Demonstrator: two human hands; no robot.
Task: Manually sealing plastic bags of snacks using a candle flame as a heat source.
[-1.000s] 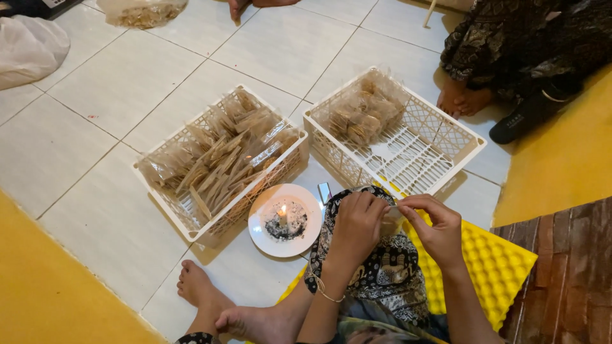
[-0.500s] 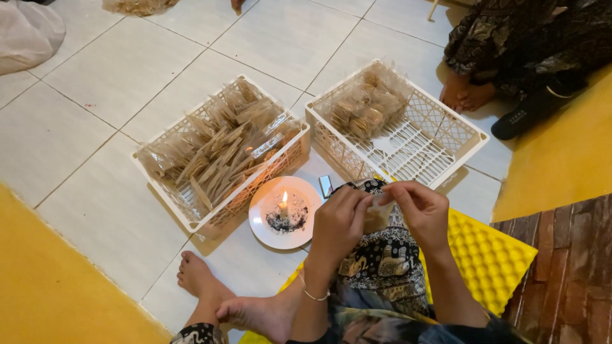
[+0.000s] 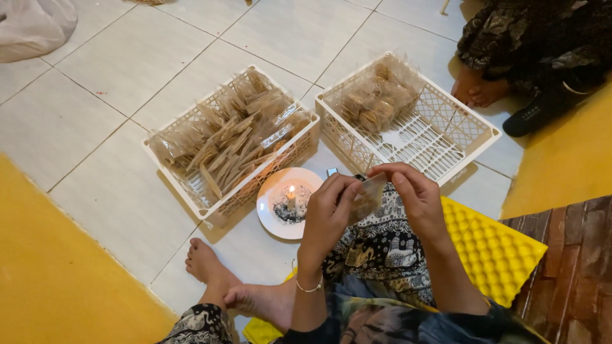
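My left hand point(image 3: 327, 213) and my right hand point(image 3: 414, 194) pinch a small clear plastic packet point(image 3: 368, 197) of brownish snack between them, held over my patterned lap. Just left of my hands a white plate point(image 3: 271, 210) holds a short lit candle point(image 3: 291, 194) in dark wax residue. Beyond the plate stands a white plastic basket point(image 3: 191, 197) packed with several filled clear packets point(image 3: 233, 137). A second white basket point(image 3: 468, 150) to its right holds a smaller heap of packets point(image 3: 376, 99) at its far end.
A yellow bumpy foam mat point(image 3: 494, 248) lies under my right side. Another person's bare feet point(image 3: 475, 89) and dark clothing sit at the top right. My own bare feet point(image 3: 236, 286) rest on the white tile. Yellow flooring borders the left edge, and a white bag point(image 3: 32, 25) lies top left.
Both hands have risen from my lap and closed in together on the packet, now held nearer the candle plate. The view has shifted slightly; the baskets stay put.
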